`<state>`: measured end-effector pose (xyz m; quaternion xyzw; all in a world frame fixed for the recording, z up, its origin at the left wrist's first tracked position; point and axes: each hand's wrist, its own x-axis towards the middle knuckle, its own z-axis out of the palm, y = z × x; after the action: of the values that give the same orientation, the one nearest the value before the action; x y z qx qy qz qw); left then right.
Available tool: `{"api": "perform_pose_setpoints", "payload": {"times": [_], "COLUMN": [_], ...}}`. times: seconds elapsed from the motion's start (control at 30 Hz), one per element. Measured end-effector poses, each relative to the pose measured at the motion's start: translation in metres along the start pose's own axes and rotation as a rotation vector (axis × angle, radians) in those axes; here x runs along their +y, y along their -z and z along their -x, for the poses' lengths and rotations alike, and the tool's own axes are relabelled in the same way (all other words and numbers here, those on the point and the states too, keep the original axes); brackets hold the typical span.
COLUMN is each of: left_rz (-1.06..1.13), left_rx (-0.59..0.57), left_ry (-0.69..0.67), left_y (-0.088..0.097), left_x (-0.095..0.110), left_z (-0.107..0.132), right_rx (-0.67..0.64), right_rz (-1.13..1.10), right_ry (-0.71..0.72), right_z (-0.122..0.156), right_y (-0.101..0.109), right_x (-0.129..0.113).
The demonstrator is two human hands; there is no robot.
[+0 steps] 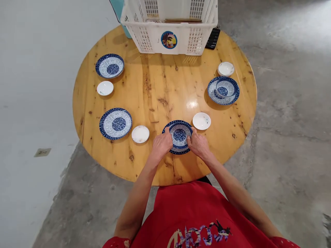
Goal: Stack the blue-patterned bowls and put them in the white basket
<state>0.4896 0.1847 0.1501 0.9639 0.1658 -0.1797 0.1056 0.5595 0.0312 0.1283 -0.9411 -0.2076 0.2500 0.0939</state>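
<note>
A blue-and-white bowl (179, 134) rests on a matching plate (178, 150) at the near edge of a round wooden table (165, 86). My left hand (161, 145) grips the bowl's left rim and my right hand (198, 144) grips its right rim. A small white dish (201, 121) lies just beyond my right hand.
Blue-and-white plates lie at near left (115, 123) and far left (110, 65); at right a plate (214, 96) carries a bowl (226, 88). Small white dishes (140, 134) (105, 88) (226, 69) sit beside them. A white plastic crate (169, 26) stands at the far edge. Concrete floor surrounds the table.
</note>
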Motion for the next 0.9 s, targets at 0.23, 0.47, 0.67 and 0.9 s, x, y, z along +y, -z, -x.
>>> {"api": "perform_pose_setpoints", "payload": {"times": [0.23, 0.47, 0.67, 0.9], "left_rz": [-0.051, 0.026, 0.520, 0.944], "left_rx": [0.001, 0.020, -0.101, -0.012], "left_ry": [0.025, 0.033, 0.046, -0.005], "left_y": [-0.004, -0.002, -0.021, -0.043], "left_x": [-0.002, -0.014, -0.027, -0.030], "left_z": [-0.001, -0.001, -0.013, -0.013], "right_rx": [-0.046, -0.010, -0.091, 0.119], "right_rz": [0.067, 0.005, -0.674, -1.054], "right_ry": [-0.013, -0.049, -0.065, -0.093], "right_z": [-0.002, 0.000, -0.007, -0.001], "right_y": [-0.003, -0.007, -0.028, -0.049], "right_x": [-0.004, -0.004, 0.002, -0.006]}}
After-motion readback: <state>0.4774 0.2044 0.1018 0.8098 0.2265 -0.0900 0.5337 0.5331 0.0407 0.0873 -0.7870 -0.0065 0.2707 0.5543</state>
